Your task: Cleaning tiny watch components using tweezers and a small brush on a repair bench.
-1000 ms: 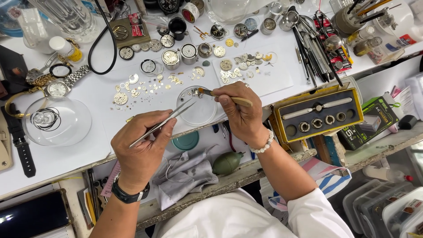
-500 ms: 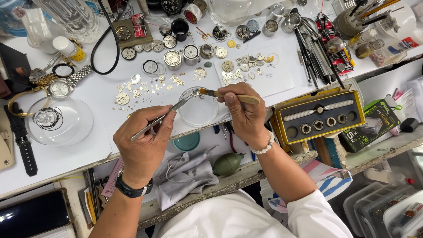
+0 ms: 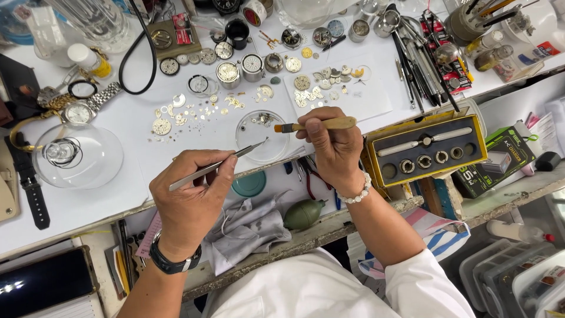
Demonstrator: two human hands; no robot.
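Near edge: a worn wooden bench lip with a grey cloth (image 3: pixel 250 229) and a green rubber blower (image 3: pixel 303 214). Beyond it, a white tabletop (image 3: pixel 106 200) crowded with watch parts. Left hand (image 3: pixel 191 203), fingers closed on steel tweezers (image 3: pixel 218 166); long axis runs left-near to right-far, tips at the clear round dish (image 3: pixel 262 135). Right hand (image 3: pixel 335 147), fingers closed on a wooden brush (image 3: pixel 315 125), lying left-right, bristles pointing left over the dish. Far side: scattered gears, tool racks.
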